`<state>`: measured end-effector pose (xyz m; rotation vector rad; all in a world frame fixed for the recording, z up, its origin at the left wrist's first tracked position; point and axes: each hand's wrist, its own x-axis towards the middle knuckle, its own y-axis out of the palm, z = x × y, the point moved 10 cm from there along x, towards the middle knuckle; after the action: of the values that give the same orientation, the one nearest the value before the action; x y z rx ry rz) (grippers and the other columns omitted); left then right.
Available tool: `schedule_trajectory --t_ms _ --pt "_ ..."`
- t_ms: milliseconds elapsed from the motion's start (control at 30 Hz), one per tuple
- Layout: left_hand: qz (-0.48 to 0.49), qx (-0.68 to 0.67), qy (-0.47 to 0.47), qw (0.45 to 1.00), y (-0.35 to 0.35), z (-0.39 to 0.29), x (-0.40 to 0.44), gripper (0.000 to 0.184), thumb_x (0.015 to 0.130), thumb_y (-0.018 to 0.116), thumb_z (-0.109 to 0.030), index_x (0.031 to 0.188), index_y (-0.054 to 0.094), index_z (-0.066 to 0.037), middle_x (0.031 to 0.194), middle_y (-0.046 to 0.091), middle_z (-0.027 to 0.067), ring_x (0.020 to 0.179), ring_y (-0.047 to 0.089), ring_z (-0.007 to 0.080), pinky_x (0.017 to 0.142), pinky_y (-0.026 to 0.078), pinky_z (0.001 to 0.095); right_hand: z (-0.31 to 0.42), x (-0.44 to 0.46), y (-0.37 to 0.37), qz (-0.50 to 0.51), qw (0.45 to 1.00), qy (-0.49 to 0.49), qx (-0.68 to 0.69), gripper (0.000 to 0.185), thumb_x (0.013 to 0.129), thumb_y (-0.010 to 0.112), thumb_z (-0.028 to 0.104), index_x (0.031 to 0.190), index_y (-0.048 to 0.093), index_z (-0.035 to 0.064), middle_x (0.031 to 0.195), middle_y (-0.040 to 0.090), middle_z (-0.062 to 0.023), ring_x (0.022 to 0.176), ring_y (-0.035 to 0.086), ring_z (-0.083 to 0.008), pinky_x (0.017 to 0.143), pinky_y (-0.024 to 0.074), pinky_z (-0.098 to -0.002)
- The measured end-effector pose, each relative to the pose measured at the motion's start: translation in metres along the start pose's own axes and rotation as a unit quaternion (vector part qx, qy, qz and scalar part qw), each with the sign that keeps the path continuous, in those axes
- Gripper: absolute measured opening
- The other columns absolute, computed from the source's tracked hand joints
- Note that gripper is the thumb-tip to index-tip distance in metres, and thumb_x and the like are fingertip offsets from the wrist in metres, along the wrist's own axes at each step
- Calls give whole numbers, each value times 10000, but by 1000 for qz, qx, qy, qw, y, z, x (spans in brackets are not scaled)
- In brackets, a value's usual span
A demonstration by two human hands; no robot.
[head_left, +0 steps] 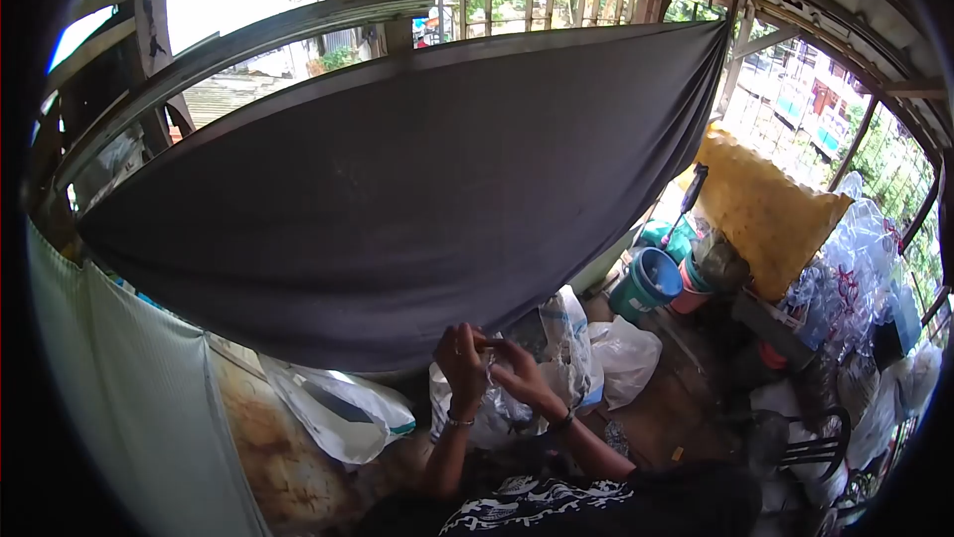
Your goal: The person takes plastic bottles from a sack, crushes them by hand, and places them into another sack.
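Note:
My left hand [461,363] and my right hand [519,376] meet in front of me, fingers bent and pinched together. Whatever lies between the fingertips is too small to make out. Just beyond them hangs the lower edge of a large dark grey cloth [417,179], stretched from the left side to a post at the upper right. Below and behind my hands are white plastic sacks [566,338] and clear plastic material [507,418].
A white sack [338,413] lies to the left, beside a pale hanging cloth [139,378]. On the right stand a blue-green bucket [646,284], a yellow sheet [765,209], hanging clear plastic bags [860,249] and a dark chair [815,448].

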<state>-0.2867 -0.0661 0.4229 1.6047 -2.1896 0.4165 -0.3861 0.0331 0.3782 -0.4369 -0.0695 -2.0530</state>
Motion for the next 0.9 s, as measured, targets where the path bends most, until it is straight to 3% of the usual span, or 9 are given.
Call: schedule_trajectory --t_ms 67,167,233,300,467,567,667,767,900 --pt "14 48 9 999 1 -11 7 347 1032 452 -266 856 608 -10 751 654 99 694 656 207 673 487 327 8 1 -19 -19 995 44 -91 443 812 794 258 1109 614 -18 937 678 -122 918 647 -205 827 496 -322" --pt "75 -297 -264 915 27 30 -11 270 1001 533 -244 921 628 -4 763 651 106 753 658 214 731 488 331 27 -1 -67 -208 966 48 -147 369 810 793 226 1031 621 -14 854 668 -118 836 647 -212 768 500 -326" --pt "44 -130 -108 985 28 11 -18 303 1000 515 -276 974 643 -2 797 640 123 800 642 244 792 475 354 49 2 -76 -278 950 -8 -142 240 867 723 191 953 622 -9 841 660 -116 811 644 -217 741 496 -337" --pt "-7 17 5 1000 37 -34 -30 377 1012 466 -329 947 642 -2 813 630 141 809 632 262 790 463 370 48 4 -73 -294 944 -69 -135 212 901 681 199 911 626 -6 832 651 -121 791 634 -213 724 491 -341" --pt "-59 81 -24 995 50 -34 -27 562 1016 427 -361 603 571 -9 548 560 128 538 574 327 540 408 420 48 2 -83 -271 952 -45 -137 394 984 558 259 698 573 -11 659 553 -112 625 550 -178 572 405 -340" --pt "-35 87 -76 993 67 -36 -26 547 1015 436 -340 611 570 4 544 564 138 514 563 338 517 398 421 44 7 -99 -283 951 -58 -112 487 1012 512 268 616 512 -16 560 475 -81 533 472 -142 502 335 -339" --pt "-43 129 -17 991 84 -41 -24 540 1013 456 -325 601 563 8 548 580 148 500 564 336 500 387 421 51 11 -116 -271 957 -59 -85 513 1026 490 258 593 457 -13 519 424 -44 498 401 -101 470 299 -332" --pt "-18 123 33 992 103 -44 -18 500 995 522 -285 588 556 4 503 520 137 439 522 239 473 363 393 43 12 -127 -242 968 -54 -47 508 1028 489 248 594 418 -4 519 391 -11 504 348 -71 460 279 -319" --pt "134 -84 -103 982 145 -14 -11 532 998 553 -268 540 489 -4 478 435 -20 488 415 51 453 274 301 55 12 -137 -177 979 -99 3 492 1022 505 233 597 407 5 538 359 10 525 332 -63 469 277 -299"
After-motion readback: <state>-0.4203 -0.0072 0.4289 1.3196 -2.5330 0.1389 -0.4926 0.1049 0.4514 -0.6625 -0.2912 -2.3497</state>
